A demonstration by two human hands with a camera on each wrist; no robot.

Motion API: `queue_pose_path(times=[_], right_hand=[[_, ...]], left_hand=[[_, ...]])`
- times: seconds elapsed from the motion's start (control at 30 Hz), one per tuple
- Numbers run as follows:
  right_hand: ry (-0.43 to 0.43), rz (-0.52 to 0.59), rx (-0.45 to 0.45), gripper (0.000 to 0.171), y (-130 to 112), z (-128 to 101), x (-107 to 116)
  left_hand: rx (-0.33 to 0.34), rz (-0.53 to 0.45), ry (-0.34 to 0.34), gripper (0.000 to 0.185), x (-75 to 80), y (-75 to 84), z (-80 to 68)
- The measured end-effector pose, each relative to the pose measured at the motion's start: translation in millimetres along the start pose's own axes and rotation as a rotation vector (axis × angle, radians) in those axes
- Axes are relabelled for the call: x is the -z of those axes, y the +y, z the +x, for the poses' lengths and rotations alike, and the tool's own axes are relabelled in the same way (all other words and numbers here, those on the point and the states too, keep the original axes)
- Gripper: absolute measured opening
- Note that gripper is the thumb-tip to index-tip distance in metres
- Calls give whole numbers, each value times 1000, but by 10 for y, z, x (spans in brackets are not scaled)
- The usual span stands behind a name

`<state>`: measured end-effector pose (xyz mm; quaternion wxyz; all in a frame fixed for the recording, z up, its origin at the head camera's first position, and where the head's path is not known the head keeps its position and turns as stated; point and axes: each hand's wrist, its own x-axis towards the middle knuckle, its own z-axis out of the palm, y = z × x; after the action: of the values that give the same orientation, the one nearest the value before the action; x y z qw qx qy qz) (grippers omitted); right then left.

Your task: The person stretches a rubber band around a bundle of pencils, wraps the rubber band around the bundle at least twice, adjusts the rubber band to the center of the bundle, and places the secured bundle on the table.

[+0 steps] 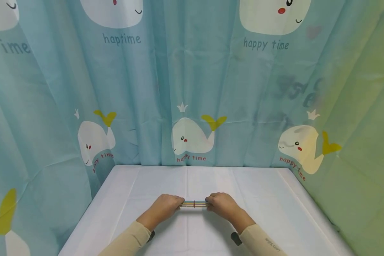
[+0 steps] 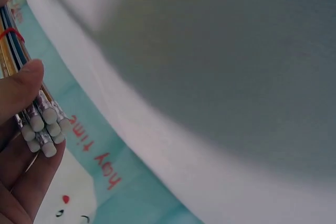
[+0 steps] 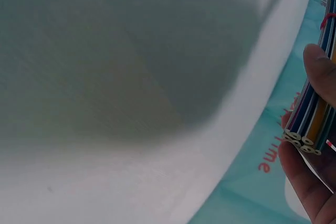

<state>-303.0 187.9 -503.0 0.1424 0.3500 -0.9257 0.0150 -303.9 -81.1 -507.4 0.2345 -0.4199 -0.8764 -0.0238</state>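
Observation:
A bundle of striped pencils (image 1: pixel 188 204) is stretched level between the two hands, just above the table. Around its middle runs a red band (image 1: pixel 194 204). The left hand (image 1: pixel 167 207) grips the end with the white erasers (image 2: pixel 48 115); its thumb (image 2: pixel 27 80) lies across the pencils in the left wrist view. At the other end, the right hand (image 1: pixel 223 206) holds the flat, unsharpened pencil ends (image 3: pixel 302 142), thumb (image 3: pixel 317 69) on one side and fingers on the other. The palms hide parts of the bundle.
A white cloth-covered table (image 1: pixel 147 181) lies under the hands. Behind it and along both sides hang blue-green curtains (image 1: pixel 153 89) printed with whales and lettering. A dark object shows by each wrist, such as the one beneath the right sleeve (image 1: pixel 236 238).

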Motion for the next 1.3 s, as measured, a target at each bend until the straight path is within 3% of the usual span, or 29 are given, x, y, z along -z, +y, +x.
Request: queue_pose_path(times=[0.27,0.53,1.0,1.3], right_hand=[[-80,-4,-39,18,-66,24,-95],[-97,37,-60,19,-46,1,-173],[-139,162,-171,31,-20,-9,-258],[-125,255,-203,41,78,-68,-304]], left_hand=[[-13,-30,-17,20,-124,-41,-40],[-2,-48,-92,25,-183,-35,-42],[84,-69,-210,23,-246,-5,-3],[213,-177,-297,44,-267,-74,-36]])
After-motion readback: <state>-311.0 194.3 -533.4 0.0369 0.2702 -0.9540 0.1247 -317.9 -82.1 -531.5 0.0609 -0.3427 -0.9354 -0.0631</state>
